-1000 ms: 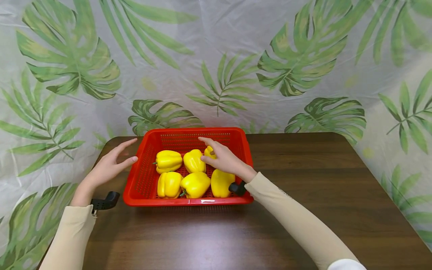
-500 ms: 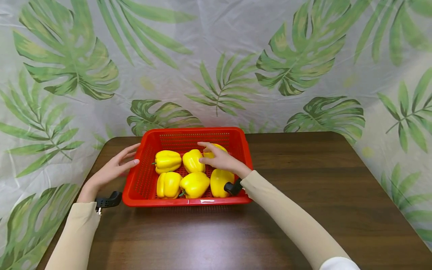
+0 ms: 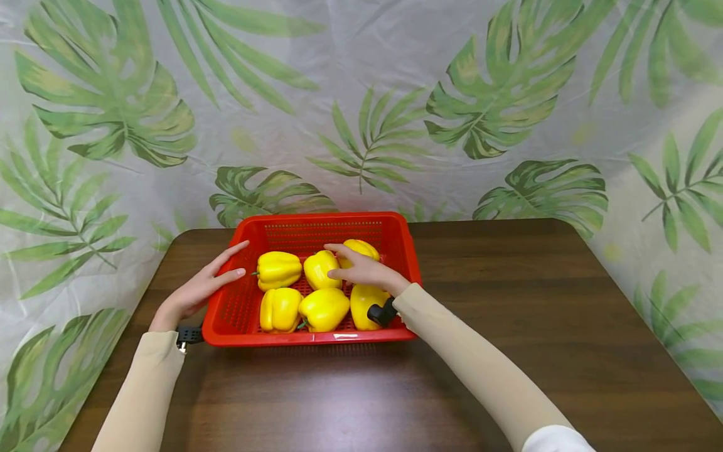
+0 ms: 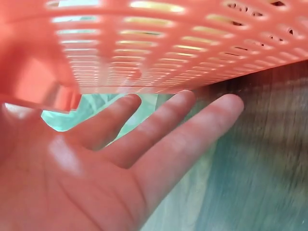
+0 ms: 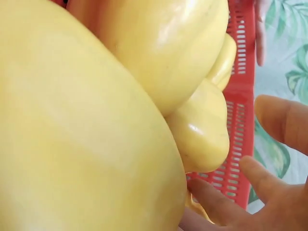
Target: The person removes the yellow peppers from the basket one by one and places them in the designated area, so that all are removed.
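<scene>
You're spreading your left hand [image 3: 198, 289], gripping nothing, at the left side of the red basket [image 3: 310, 339] | you're hovering your right hand [image 3: 364, 270], relaxed and empty, the nearer one | the far-right yellow pepper [image 3: 364, 247] is lying inside, showing just beyond its fingers

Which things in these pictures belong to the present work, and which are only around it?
Belong to the work:
red basket, left grip at its side
six yellow peppers inside, right grip over some

Only around it:
brown table under the basket
leaf-patterned cloth behind
black camera on the right wrist
</scene>
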The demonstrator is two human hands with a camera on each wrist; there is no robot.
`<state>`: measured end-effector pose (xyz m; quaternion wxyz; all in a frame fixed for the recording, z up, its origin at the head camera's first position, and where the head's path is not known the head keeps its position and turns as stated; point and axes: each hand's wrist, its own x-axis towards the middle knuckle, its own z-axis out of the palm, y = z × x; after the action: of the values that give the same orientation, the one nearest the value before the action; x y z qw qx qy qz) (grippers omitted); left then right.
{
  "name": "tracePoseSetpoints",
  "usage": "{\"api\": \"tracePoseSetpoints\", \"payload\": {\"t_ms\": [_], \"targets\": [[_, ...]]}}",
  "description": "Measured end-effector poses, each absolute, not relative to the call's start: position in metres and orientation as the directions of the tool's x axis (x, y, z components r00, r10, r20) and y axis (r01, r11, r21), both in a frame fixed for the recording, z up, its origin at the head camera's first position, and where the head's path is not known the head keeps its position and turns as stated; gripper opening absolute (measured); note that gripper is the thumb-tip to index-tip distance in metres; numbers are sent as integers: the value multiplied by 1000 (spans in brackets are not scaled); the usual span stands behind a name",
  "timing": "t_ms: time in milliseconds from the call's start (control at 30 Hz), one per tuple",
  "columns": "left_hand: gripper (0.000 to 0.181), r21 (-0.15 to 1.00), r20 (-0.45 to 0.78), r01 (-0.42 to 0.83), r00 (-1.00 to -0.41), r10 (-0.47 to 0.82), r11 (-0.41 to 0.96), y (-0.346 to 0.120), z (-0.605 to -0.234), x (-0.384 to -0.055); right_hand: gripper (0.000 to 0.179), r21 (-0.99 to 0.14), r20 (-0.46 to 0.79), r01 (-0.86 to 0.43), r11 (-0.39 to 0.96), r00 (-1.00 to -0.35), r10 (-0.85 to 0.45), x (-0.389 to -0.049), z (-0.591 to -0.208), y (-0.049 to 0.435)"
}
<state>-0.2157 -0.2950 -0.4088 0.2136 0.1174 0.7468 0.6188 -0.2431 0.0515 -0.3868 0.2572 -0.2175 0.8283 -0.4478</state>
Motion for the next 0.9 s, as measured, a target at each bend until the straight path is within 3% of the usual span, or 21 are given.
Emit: {"api": "tracePoseSetpoints", "payload": {"t_ms": [433, 900], "targets": [[73, 977, -188, -124, -887, 421, 175, -293, -414, -217, 64, -796, -288, -173, 581, -735, -613, -251, -391, 46], [71, 979, -182, -125, -897, 404, 162, -292, -415, -215, 54, -827, -254, -191, 529, -711, -655, -253, -396, 38]]}}
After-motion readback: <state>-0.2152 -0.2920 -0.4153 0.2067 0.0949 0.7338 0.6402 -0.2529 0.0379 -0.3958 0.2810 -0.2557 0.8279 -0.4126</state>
